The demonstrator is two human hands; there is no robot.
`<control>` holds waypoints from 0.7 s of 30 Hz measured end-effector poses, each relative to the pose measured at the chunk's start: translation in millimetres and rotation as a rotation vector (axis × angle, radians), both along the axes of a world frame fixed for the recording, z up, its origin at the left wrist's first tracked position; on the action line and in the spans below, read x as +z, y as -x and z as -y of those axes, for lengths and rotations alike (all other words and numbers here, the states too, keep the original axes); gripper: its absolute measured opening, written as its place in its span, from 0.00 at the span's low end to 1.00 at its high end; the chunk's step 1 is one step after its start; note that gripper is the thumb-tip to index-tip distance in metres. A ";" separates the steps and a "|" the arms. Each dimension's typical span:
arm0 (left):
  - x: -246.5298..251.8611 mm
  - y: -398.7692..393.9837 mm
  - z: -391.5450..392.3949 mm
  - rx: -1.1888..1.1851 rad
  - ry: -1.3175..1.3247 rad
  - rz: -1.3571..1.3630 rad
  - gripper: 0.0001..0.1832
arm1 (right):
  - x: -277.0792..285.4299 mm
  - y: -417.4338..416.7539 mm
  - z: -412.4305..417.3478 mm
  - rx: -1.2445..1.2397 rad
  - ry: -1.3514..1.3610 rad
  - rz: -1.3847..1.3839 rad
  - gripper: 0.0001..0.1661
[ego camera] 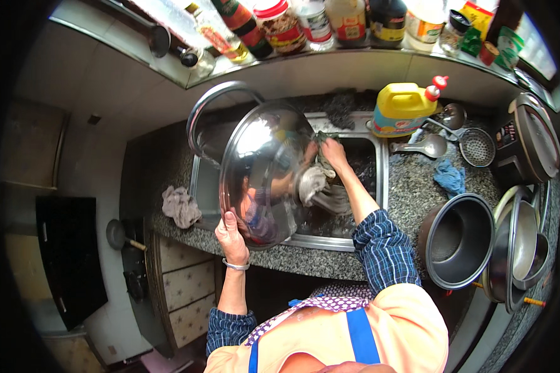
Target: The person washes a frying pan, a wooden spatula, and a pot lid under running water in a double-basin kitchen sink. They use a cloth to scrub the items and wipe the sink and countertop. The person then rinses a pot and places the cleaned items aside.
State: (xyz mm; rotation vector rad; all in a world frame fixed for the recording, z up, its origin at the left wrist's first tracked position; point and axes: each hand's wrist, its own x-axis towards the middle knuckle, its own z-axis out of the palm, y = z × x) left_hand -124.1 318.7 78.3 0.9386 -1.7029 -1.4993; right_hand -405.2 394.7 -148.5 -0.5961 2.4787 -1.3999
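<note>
My left hand [233,238] grips the near-left rim of a large, round, mirror-bright metal vessel or lid [266,186]. It is tilted over the double-basin steel sink [382,186], and its surface reflects my arms and clothes. My right hand [333,153] reaches into the right basin, closed around a dark green cloth [325,136] close to the vessel's far right edge. Just below that hand, a pale grey cloth-like bundle [313,181] shows at the vessel's edge; what it rests on is unclear.
A chrome faucet [196,112] arches behind the vessel. Right of the sink stand a yellow detergent jug [401,109], a skimmer [477,147], a blue rag [450,177], a deep inner pot [457,242] and stacked pans [522,242]. A crumpled rag [181,207] lies left. Jars [280,25] line the sill.
</note>
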 end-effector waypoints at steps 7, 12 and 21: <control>2.1 8.9 -7.7 0.054 0.053 0.000 0.17 | -49.9 -64.9 -53.3 0.152 -0.110 -0.179 0.06; 14.0 14.3 -34.4 0.041 0.390 0.224 0.18 | 17.7 -39.8 -93.5 -0.005 -0.279 -0.319 0.05; 39.1 41.4 -55.3 -0.146 0.594 0.192 0.16 | 229.7 -42.8 -146.2 -0.111 0.584 -0.257 0.09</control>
